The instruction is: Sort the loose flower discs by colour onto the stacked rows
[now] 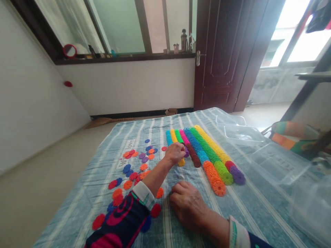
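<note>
Loose discs: a scatter of flower-shaped plastic discs (129, 175) in red, orange, blue and purple lies flat on the left half of the striped cloth (253, 203), most of them a little apart from each other.
Left hand: on my feed the left hand (176, 153) is stretched out over the middle of the table, right at the near end of the short yellow row (173, 137). The fingers are curled in tight like a small fist. Can't tell if there's a disc inside. A purple disc (186, 151) peeks out just beside the knuckles.
Right hand: the right hand (187, 203) sits palm down on the cloth, nearer to me, fingers loosely bent with the tips on the fabric. I see nothing in its grip. An orange disc (159, 193) lies just to its left.
Sorted rows: the long stacked rows (204, 151) lie side by side in blue, green, pink, dark red, orange, yellow and purple, running away from me, touching along their lengths.
Tubs: clear plastic tubs (243, 134) sit on the right side of the cloth.
</note>
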Demonstrator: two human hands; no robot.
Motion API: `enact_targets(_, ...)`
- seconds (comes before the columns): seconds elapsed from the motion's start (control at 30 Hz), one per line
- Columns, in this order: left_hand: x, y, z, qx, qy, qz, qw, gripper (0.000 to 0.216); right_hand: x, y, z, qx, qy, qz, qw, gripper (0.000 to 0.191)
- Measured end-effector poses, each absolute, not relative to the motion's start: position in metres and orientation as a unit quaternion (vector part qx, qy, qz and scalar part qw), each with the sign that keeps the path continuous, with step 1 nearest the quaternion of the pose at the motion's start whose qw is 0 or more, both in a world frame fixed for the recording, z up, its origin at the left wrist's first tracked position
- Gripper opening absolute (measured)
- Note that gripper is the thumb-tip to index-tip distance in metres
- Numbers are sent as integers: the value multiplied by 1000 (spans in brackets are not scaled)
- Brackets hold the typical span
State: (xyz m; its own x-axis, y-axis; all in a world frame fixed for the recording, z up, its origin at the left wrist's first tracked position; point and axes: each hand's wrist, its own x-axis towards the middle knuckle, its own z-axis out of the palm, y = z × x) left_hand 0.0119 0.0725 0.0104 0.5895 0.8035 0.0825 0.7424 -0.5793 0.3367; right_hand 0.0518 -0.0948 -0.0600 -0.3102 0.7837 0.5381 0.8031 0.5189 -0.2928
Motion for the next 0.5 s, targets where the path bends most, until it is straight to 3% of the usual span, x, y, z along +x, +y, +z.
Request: enact_targets(0.5,-39,85,20,846,500,162,90,18,52,-97,-63,-480,-806,-7,346,22)
